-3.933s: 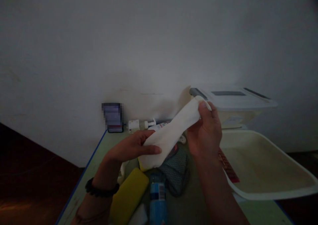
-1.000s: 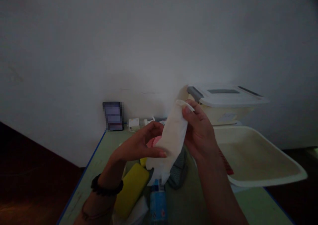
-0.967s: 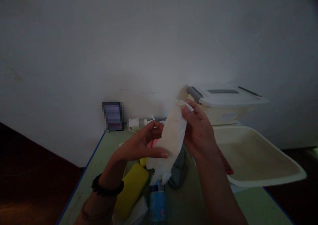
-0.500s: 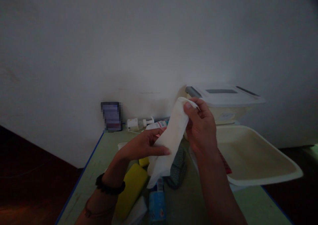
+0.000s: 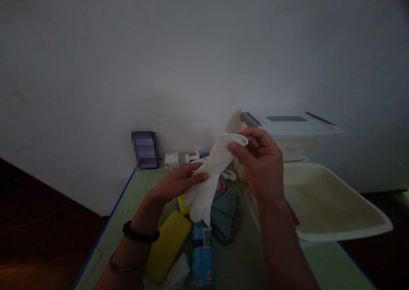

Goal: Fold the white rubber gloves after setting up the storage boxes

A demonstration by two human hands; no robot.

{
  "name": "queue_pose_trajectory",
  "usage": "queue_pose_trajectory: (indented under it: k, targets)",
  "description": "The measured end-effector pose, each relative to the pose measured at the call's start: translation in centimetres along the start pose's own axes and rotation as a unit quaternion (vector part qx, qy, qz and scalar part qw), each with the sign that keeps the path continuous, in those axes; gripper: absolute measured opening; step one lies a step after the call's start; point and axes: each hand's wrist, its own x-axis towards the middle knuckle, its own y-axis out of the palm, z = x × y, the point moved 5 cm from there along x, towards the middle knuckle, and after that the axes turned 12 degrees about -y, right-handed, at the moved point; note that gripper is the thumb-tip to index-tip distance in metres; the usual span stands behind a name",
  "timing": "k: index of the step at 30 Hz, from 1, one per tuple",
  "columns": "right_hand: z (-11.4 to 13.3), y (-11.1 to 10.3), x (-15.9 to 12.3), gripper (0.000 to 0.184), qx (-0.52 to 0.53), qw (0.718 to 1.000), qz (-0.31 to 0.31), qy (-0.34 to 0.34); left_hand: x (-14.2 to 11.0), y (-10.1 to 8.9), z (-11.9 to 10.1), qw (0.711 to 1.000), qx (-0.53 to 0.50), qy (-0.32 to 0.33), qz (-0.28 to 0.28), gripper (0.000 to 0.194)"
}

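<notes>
White glove point(image 5: 214, 166) held up at mid-frame, cuff toward the right hand

Two bare hands support a limp, light-coloured glove above a green table point(image 5: 126, 204), at the centre of the frame. The right hand point(image 5: 266, 166) pinches the cuff point(image 5: 237, 137) between thumb and fingers, its rolled mouth slightly parted. The left hand point(image 5: 174, 184) grips the middle of the glove, thumb across the front and fingers partly hidden behind. The empty glove fingers droop toward a blue-labelled bottle point(image 5: 203, 260) at lower centre; whether they touch it cannot be told.

The step in hand appears to be spreading and steadying the glove by its cuff. The next move calls for a light pinch on the rim, its two layers held apart, and the drooping fingers free of the items below.

Around the hands lie a yellow block point(image 5: 169, 245) at lower left of centre and a grey-green textured item point(image 5: 225, 213) just right of the glove. A pump bottle point(image 5: 171, 160) lies on its side beyond the left hand, near a blurred screen point(image 5: 145, 149). At right, a pale basin point(image 5: 338, 237) sits before a lidded box point(image 5: 290, 130).
</notes>
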Motion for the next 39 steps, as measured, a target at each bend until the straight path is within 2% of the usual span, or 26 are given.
queue_pose_trajectory:
  k: [5, 8, 11, 15, 18, 22, 26, 32, 36, 39]
  targets:
    - [0.4, 1.0, -0.8, 0.026, -0.018, 0.997, 0.076, -0.017, 0.3, -0.7, 0.3, 0.999, -0.022, -0.007, -0.047, 0.031]
    - [0.8, 1.6, -1.4, 0.027, -0.070, 0.984, 0.159, -0.040, 0.4, -1.5, -0.1, 0.993, -0.050, 0.020, -0.104, 0.026]
    - [1.3, 2.3, -1.8, 0.025, -0.120, 0.960, 0.245, -0.062, 0.0, -2.3, -0.7, 0.984, -0.084, 0.044, -0.151, 0.018]
    - [2.0, 3.1, -2.0, 0.018, -0.160, 0.922, 0.339, -0.097, -0.6, -3.3, -1.4, 0.971, -0.129, 0.064, -0.194, 0.020]
    - [2.0, 3.6, -2.1, 0.014, -0.178, 0.890, 0.402, -0.119, -0.8, -3.5, -1.7, 0.966, -0.153, 0.064, -0.199, 0.026]
    - [1.4, 3.9, -2.6, 0.020, -0.219, 0.850, 0.462, -0.127, -1.2, -3.1, -2.4, 0.959, -0.196, 0.073, -0.192, 0.031]
    - [1.2, 3.9, -2.6, 0.018, -0.234, 0.835, 0.476, -0.143, -1.7, -2.9, -3.0, 0.944, -0.254, 0.110, -0.179, 0.030]
    - [1.6, 3.0, -2.1, 0.017, -0.226, 0.850, 0.450, -0.154, -1.8, -3.3, -3.0, 0.930, -0.288, 0.164, -0.159, 0.024]
    - [2.3, 2.7, -1.7, 0.019, -0.200, 0.869, 0.419, -0.173, -1.5, -3.3, -2.8, 0.935, -0.239, 0.180, -0.191, 0.020]
    - [3.0, 2.4, -1.5, 0.017, -0.177, 0.897, 0.362, -0.183, -1.3, -3.5, -2.6, 0.942, -0.160, 0.187, -0.227, 0.022]
